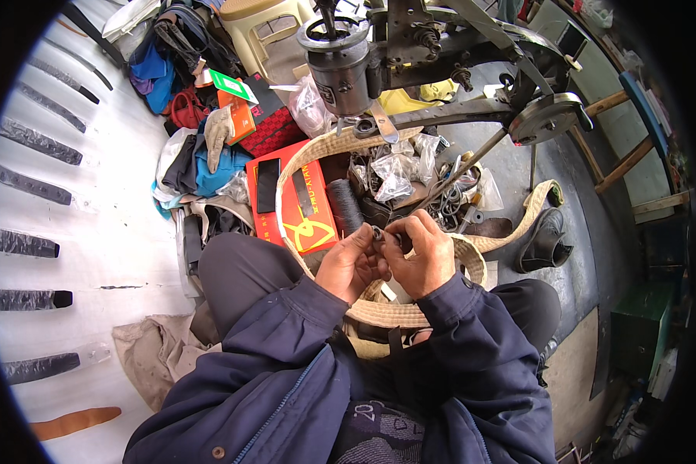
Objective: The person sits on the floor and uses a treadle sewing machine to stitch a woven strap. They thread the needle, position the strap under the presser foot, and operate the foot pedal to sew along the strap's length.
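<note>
Close together above my lap, both hands are closed on a small dark round metal part point(377, 233), too small to name for certain. My left hand point(346, 267) pinches it from one side, thumb on top and fingers curled. On its other side, my right hand point(424, 254) grips with thumb and bent fingers. A long beige webbing strap point(387, 315) loops around and below the hands. Just beyond them stands a spool of black thread point(344, 206), beside a red box point(305, 224) with a dark phone point(267, 185) lying on it.
A metal hand-cranked sewing machine point(340, 81) rises ahead, its arm reaching right. Plastic bags and small parts point(410, 166) lie heaped beneath it. A black shoe point(545, 241) sits at right. Bags and cloths point(201, 162) pile up at left, beside a white sheet point(124, 232) carrying dark strips.
</note>
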Demonstrator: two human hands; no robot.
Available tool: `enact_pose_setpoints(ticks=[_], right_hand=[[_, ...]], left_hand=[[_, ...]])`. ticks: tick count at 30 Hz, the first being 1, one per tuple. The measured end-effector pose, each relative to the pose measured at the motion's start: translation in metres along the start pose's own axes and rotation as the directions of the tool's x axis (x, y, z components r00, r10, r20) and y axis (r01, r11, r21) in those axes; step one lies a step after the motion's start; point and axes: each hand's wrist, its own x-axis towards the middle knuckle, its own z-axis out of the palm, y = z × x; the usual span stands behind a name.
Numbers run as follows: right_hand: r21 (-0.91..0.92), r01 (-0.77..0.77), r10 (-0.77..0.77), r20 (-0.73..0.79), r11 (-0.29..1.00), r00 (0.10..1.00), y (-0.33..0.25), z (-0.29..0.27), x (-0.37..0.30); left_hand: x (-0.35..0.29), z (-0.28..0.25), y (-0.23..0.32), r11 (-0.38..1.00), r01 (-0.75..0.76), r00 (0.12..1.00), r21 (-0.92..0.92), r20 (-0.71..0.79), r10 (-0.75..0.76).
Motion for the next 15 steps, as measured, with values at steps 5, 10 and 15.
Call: enact_pose_setpoints(ticks=[5,10,15], right_hand=[[-0.013,0.014,-0.014,0.002,1.0,1.0,0.0003,0.0006,-0.0007],[-0.008,0.004,-0.004,0.01,1.0,1.0,0.0011,0.0019,-0.0016],[-0.031,-0.009,0.011,0.042,0.999,0.999,0.0041,0.0033,-0.0024]], left_hand=[[-0.0006,0.0017,-0.0008,1.0,0.002,0.999,0.029,-0.035,-0.001],[0.0,0.0015,-0.0024,1.0,-0.003,0.999,0.028,-0.047,0.005],[-0.0014,0.0043,-0.0025,0.995,-0.006,1.0,0.098,0.008,0.005]])
